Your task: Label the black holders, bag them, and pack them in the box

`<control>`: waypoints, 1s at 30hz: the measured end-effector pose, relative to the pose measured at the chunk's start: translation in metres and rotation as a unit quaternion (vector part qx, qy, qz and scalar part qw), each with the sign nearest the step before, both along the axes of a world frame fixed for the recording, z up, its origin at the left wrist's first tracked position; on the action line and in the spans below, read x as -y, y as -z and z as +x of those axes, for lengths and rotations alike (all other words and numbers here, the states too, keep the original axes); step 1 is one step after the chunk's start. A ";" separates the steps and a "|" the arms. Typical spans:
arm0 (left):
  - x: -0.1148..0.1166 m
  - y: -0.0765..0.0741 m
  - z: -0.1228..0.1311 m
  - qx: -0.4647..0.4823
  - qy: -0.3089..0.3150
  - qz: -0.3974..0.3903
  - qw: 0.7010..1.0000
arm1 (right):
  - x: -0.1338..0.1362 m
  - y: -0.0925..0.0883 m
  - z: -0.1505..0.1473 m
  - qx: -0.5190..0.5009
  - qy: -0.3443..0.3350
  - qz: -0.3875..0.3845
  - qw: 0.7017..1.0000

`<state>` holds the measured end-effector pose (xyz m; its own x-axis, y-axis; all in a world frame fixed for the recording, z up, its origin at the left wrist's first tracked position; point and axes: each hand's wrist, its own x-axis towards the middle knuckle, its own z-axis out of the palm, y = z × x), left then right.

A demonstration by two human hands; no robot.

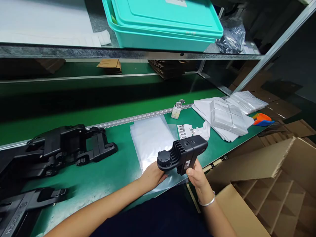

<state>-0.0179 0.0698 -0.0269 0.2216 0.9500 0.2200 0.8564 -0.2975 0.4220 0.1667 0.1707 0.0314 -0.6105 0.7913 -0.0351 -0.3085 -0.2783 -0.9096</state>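
Note:
A black plastic part (184, 153) with ribbed fins and a round knob end is held just above the green table (106, 174). My right hand (197, 175) grips its lower stub from below, with a silver bracelet on that wrist. My left hand (152, 176) is under the knob end, its fingers curled on the part and on the edge of a stack of clear plastic bags (151, 139) lying beneath. Both hands are closed on the part.
Several similar black parts (66, 146) lie at the left. A small glass bottle (176, 110), white folded sheets (225, 117) and a small label strip (182, 131) sit at the right. A cardboard box with dividers (269, 191) stands lower right. A teal tray (163, 23) rests on the shelf.

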 end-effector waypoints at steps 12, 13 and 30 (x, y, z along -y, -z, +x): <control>-0.006 -0.097 -0.005 0.238 -0.082 0.130 0.959 | 0.003 -0.024 -0.020 0.025 0.033 0.034 0.999; -0.004 -0.102 -0.004 0.218 -0.061 0.162 0.960 | 0.004 -0.024 -0.022 0.032 0.042 0.052 0.997; 0.003 -0.116 -0.003 -0.035 -0.045 0.247 0.967 | 0.009 0.000 -0.013 -0.030 -0.111 -0.198 0.973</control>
